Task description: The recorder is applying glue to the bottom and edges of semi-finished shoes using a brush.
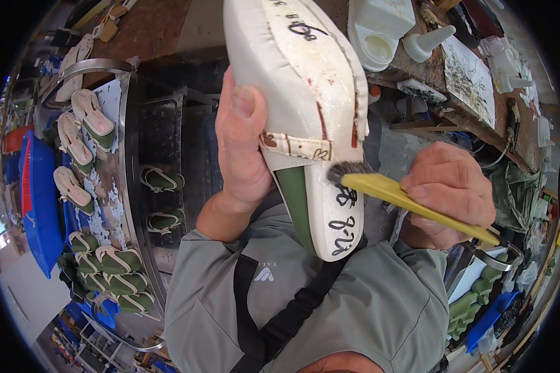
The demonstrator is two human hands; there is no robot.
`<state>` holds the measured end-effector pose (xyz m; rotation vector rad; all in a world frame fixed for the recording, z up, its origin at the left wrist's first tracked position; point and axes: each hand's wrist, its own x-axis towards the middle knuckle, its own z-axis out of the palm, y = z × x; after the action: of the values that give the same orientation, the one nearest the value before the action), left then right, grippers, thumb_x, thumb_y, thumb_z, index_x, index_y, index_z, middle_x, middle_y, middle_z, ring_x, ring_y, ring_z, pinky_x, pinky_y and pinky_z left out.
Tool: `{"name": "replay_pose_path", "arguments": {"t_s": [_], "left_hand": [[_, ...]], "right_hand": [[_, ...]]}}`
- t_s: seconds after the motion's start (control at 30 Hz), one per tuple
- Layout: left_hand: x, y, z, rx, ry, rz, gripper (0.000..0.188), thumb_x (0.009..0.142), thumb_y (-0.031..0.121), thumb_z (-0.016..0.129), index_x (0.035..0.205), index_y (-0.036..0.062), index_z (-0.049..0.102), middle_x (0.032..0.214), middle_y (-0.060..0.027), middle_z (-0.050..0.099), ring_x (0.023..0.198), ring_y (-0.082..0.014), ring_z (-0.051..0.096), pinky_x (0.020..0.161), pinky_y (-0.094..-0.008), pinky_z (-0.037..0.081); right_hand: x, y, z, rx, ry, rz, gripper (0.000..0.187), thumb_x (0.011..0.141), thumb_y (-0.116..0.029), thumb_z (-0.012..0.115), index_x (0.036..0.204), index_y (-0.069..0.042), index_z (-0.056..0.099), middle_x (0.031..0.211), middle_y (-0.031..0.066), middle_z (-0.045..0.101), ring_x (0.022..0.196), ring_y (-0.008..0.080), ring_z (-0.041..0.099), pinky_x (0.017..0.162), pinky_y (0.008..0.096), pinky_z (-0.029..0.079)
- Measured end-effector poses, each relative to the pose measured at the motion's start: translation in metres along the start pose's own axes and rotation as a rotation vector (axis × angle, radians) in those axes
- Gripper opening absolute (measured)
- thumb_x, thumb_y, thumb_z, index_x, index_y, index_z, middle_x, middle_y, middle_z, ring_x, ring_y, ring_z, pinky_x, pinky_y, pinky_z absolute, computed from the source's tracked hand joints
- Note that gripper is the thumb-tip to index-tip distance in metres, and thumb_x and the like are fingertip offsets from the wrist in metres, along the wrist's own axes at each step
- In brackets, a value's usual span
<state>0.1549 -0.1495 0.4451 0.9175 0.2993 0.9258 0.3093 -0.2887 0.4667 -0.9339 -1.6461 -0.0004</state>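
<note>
The left hand (246,143) grasps the shoe (336,87), fingers hidden behind it. The right hand (451,189) grips the brush (386,190), bristles at the sole. The shoe, between both hands, has its upper end cut off by the frame. Black handwriting (337,225) marks its cream sole; side panel green, strap patterned. Left of the shoe: sandals (93,115). Upper right of it: a white container (379,28).

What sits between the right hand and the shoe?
In the head view, a yellow brush: the right hand grips it, its dark bristles against the shoe.
</note>
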Motion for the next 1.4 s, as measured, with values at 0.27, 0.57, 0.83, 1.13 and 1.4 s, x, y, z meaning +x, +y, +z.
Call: {"name": "replay_pose_path", "arguments": {"t_s": [0.27,0.57,0.83,1.13,1.4], "left_hand": [[0.006,0.007,-0.008,0.168,-0.131,-0.027,0.057,0.092,0.044,0.044,0.126,-0.0012,0.039,0.114,-0.0137,0.055,0.100,-0.0190,0.057,0.088,-0.0312,0.045],[0.007,0.000,-0.010,0.111,-0.136,-0.001,0.054,0.093,0.040,0.045,0.126,-0.0020,0.037,0.114,-0.0134,0.054,0.101,-0.0176,0.057,0.089,-0.0293,0.045],[0.001,-0.020,-0.025,0.272,0.035,0.470,0.061,0.096,0.032,0.041,0.140,-0.0024,0.019,0.130,-0.0138,0.041,0.114,-0.0208,0.047,0.096,-0.0326,0.039],[0.009,-0.018,-0.023,0.322,0.201,0.469,0.054,0.095,0.032,0.038,0.134,-0.0042,0.029,0.123,-0.0137,0.048,0.108,-0.0205,0.051,0.093,-0.0316,0.041],[0.027,-0.017,-0.022,0.084,0.010,0.244,0.034,0.097,0.032,0.032,0.107,0.0035,0.049,0.104,-0.0075,0.058,0.095,-0.0135,0.057,0.083,-0.0284,0.045]], "right_hand": [[0.007,0.016,0.015,-0.131,0.068,-0.177,0.022,0.071,-0.012,0.071,0.087,0.003,0.066,0.076,0.0145,0.064,0.060,0.0198,0.058,0.047,0.0262,0.043],[0.011,-0.005,-0.002,-0.009,-0.112,-0.055,0.014,0.069,-0.010,0.071,0.078,0.001,0.067,0.072,0.0138,0.064,0.056,0.0200,0.059,0.046,0.0278,0.044],[0.005,-0.010,0.031,-0.091,0.118,0.004,0.014,0.068,0.000,0.070,0.080,0.006,0.066,0.072,0.0178,0.064,0.054,0.0236,0.060,0.042,0.0268,0.046],[0.004,-0.007,0.026,0.323,-0.004,-0.018,0.014,0.069,0.000,0.062,0.079,0.008,0.066,0.070,0.0150,0.065,0.051,0.0218,0.058,0.043,0.0288,0.044],[-0.004,0.001,0.006,0.201,0.048,-0.145,0.019,0.079,-0.015,0.069,0.076,0.003,0.067,0.070,0.0127,0.065,0.049,0.0171,0.056,0.042,0.0258,0.038]]}}
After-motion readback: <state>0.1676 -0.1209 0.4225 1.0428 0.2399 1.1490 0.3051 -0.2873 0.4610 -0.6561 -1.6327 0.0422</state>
